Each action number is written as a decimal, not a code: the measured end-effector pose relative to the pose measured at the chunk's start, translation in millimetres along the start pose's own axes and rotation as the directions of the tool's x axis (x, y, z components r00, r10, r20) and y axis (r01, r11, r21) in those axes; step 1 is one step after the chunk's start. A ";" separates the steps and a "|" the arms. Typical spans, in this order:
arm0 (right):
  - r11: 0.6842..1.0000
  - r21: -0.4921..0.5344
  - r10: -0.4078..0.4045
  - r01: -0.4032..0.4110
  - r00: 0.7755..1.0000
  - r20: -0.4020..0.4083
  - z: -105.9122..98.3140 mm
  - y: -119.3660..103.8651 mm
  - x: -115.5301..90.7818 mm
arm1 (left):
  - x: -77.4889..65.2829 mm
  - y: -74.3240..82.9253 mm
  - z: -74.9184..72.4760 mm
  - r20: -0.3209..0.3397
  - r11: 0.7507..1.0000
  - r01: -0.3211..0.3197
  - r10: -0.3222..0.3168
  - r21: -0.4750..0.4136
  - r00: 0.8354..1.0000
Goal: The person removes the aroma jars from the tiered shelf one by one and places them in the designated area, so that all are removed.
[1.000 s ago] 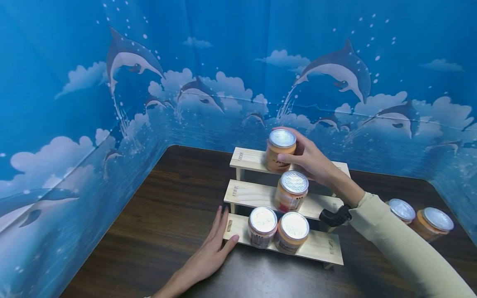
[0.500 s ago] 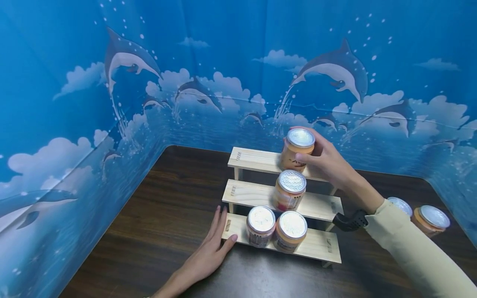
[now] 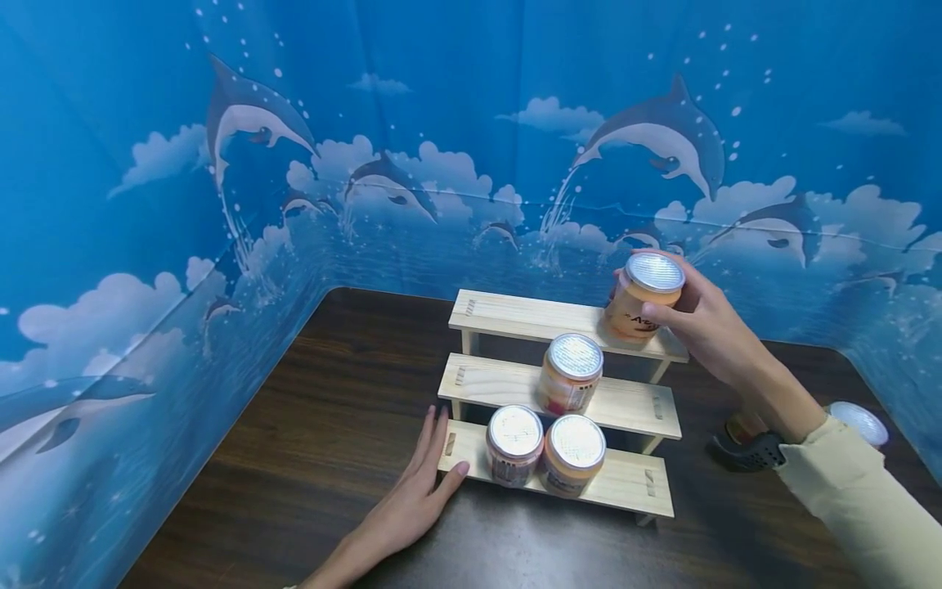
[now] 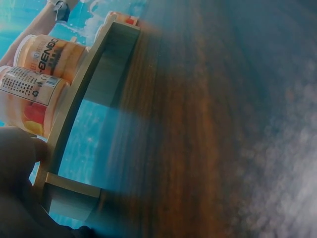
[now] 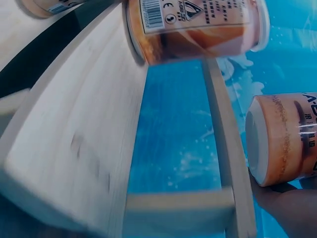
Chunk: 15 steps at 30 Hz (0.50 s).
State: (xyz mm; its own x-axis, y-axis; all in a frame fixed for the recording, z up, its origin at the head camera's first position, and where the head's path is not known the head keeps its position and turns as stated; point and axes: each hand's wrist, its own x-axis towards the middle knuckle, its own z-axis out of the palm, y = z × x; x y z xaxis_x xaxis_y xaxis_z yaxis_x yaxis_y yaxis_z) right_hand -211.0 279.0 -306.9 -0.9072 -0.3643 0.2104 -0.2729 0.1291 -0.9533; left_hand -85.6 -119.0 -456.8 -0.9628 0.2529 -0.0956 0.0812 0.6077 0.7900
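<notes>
Your right hand (image 3: 706, 317), right of centre in the head view, has its fingers clamped round a silver-lidded fruit jar (image 3: 630, 307), thumb on the near face. That jar is at the right end of the top tier of the three-tier wooden stand (image 3: 515, 313); you cannot tell from these views whether its base fully bears on the plank. Your left hand (image 3: 415, 491), lower left of centre, lies with fingers straight and thumb spread at the left end of the bottom tier. The likeliest trouble is at that right end: let go with the base partly past the edge and the jar could tip off onto the worktop (image 3: 353, 368). Lowering your wrist could nudge the jar (image 3: 857, 421) at the far right of the frame. A hard push from your left hand might shift the stand, unsettling the middle-tier jar (image 3: 567, 380) or the two front jars (image 3: 513, 450), which stand close together on the bottom tier.
</notes>
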 end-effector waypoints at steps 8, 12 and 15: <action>1.000 0.012 0.005 -0.004 0.998 -0.060 -26.8 6.6 -26.6 | 0.7 0.3 -0.5 -0.005 1.000 0.002 -0.002 0.003 1.000; 0.999 0.021 0.040 -0.038 0.993 -0.109 -41.0 12.1 -41.9 | 1.7 0.6 -0.3 -0.003 1.000 0.003 -0.003 0.002 1.000; 0.999 0.031 0.041 -0.037 0.991 -0.126 -53.0 18.9 -54.5 | 2.1 0.6 -0.1 -0.001 1.000 -0.001 0.001 -0.003 1.000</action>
State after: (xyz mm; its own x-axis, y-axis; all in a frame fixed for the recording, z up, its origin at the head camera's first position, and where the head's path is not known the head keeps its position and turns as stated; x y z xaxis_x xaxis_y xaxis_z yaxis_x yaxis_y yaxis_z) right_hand -183.7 350.2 -324.9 -0.9506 -0.2397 0.1971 -0.2292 0.1142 -0.9667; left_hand -87.7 -118.1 -456.4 -0.9630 0.2525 -0.0944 0.0810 0.6050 0.7921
